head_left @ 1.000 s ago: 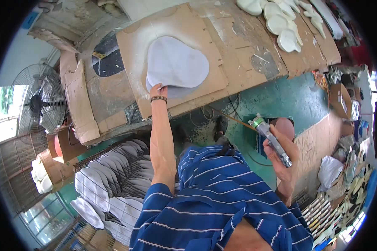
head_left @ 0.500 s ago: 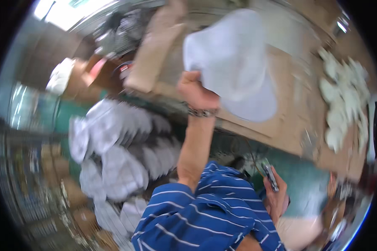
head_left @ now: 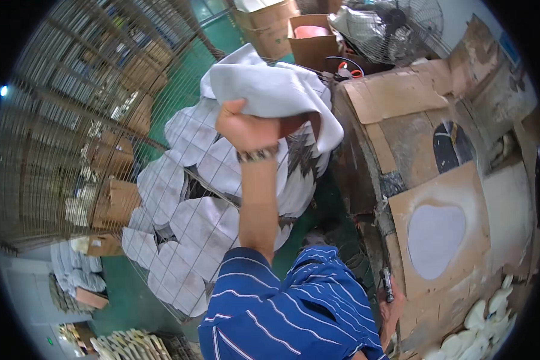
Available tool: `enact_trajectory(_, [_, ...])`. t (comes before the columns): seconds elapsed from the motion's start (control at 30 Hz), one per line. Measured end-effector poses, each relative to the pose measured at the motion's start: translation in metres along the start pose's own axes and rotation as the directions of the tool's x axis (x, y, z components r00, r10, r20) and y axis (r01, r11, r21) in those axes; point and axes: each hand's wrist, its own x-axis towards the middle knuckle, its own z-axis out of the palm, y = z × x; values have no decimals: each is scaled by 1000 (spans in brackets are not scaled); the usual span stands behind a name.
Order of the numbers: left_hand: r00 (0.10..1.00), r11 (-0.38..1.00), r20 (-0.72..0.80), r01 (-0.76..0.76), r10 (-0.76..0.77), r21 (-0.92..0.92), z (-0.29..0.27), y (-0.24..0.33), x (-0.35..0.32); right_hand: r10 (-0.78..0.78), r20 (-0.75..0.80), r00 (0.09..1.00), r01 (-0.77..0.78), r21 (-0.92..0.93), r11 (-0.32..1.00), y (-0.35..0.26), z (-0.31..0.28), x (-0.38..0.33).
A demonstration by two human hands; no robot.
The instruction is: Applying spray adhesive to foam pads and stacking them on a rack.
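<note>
Pale sheet (head_left: 270, 90) lifted off bench (head_left: 415, 141) and swung to wire rack (head_left: 213, 189)

Left hand (head_left: 249, 127) clamps its near edge; it hangs bent over rows of similar pieces (head_left: 201, 221), contact impossible to tell. Right hand (head_left: 392, 307), well apart, grips a slim metallic tool (head_left: 387, 284) beside the bench.

From your head, the fisheye view looks steeply down over your striped shirt (head_left: 294, 306), close at the lower edge. It faces the wire rack (head_left: 212, 189), with your left hand (head_left: 246, 129) nearer the lens. The workbench (head_left: 416, 144) falls to the right, its long edge running down the view.
</note>
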Motion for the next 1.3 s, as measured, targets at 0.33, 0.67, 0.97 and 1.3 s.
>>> enact_trajectory(0.33, [904, 902, -102, -397, 416, 170, -129, 180, 196, -43, 82, 996, 45, -27, 999, -22, 21, 50])
enact_trajectory(0.67, [193, 240, -366, 474, 911, 847, -344, 177, 108, 73, 134, 988, -62, -81, 995, -38, 21, 50])
enact_trajectory(0.97, [935, 567, 213, -15, -284, 824, -168, -113, -99, 119, -218, 969, -106, 71, 992, -33, 7, -11])
enact_trajectory(1.3, [133, -233, -191, -601, -972, 765, -423, -236, -191, 248, -683, 687, -196, 154, 968, -69, -66, -105])
